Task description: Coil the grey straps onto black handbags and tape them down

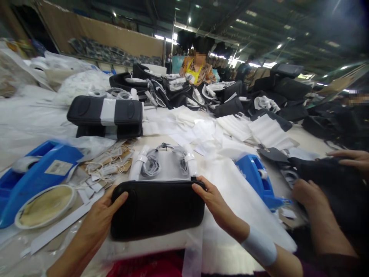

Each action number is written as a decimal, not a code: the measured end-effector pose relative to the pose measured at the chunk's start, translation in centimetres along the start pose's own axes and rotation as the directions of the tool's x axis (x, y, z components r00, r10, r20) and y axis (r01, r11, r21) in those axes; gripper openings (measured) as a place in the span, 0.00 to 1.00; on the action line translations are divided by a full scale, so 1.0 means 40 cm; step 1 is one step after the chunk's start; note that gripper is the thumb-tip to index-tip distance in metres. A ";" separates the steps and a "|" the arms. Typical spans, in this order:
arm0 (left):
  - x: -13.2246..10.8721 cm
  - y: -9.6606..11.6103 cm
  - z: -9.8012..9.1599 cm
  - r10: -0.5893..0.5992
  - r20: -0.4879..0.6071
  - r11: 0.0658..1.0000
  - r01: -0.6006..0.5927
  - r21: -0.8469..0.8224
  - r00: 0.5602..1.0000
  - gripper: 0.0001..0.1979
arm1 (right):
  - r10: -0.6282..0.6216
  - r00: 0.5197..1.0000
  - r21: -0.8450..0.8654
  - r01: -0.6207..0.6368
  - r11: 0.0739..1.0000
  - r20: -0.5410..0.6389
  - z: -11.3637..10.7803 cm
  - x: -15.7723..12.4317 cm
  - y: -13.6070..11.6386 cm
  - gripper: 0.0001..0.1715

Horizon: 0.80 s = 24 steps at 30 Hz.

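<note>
A black handbag (161, 211) is held between both my hands in front of me, its long flat side facing me. My left hand (108, 206) grips its left end, thumb on the near face. At the upper right corner, my right hand (206, 194) has its thumb pressed on the top edge and the fingers behind. White-wrapped handles (189, 161) and a coiled strap in clear plastic (151, 165) stand up beyond the bag's top edge. The lower ends of the fingers on both hands are hidden by the bag.
Blue tape dispensers (255, 177) sit on either side, with a round pale bowl (44, 206) and stringed tags (108, 165) at left. Stacked black bags (105, 113) stand behind. White foam sheets (235, 127) cover the middle. A co-worker's hands (309, 196) handle black material at right.
</note>
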State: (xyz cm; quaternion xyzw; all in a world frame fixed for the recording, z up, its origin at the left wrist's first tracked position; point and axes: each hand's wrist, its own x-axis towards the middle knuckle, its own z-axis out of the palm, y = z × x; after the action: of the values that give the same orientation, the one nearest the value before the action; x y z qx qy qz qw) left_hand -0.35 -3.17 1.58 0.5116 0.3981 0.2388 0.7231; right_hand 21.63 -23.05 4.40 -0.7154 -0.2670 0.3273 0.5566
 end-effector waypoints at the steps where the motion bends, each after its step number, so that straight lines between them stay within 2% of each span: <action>1: -0.001 -0.004 0.003 0.003 0.001 1.000 -0.003 -0.015 1.000 0.29 | -0.003 0.999 -0.043 0.001 0.999 -0.036 0.002 0.002 0.010 0.15; 5: -0.012 -0.002 0.019 0.002 -0.003 0.998 -0.002 -0.069 1.000 0.28 | -0.079 0.978 -0.159 0.048 0.986 -0.193 0.011 0.008 0.030 0.18; 11: -0.016 0.002 0.035 -0.052 -0.024 0.988 0.048 -0.149 0.998 0.27 | -0.009 0.999 -0.113 0.004 0.994 -0.041 0.004 0.015 0.012 0.18; 16: 0.003 -0.006 0.039 -0.105 -0.074 0.981 0.091 -0.169 0.992 0.24 | 0.000 0.998 -0.131 -0.007 0.991 -0.056 0.001 0.033 0.008 0.19; 24: 0.026 -0.032 0.041 -0.165 -0.194 0.982 0.143 -0.123 0.967 0.26 | -0.021 0.984 -0.195 -0.014 0.981 -0.177 0.021 0.070 0.081 0.19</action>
State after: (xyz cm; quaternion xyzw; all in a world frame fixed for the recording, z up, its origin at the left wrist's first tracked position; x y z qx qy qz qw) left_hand 1.51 -3.74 0.32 0.4120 0.4949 0.2543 0.7215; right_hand 22.82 -21.20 0.61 -0.7926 -0.2484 0.2334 0.5056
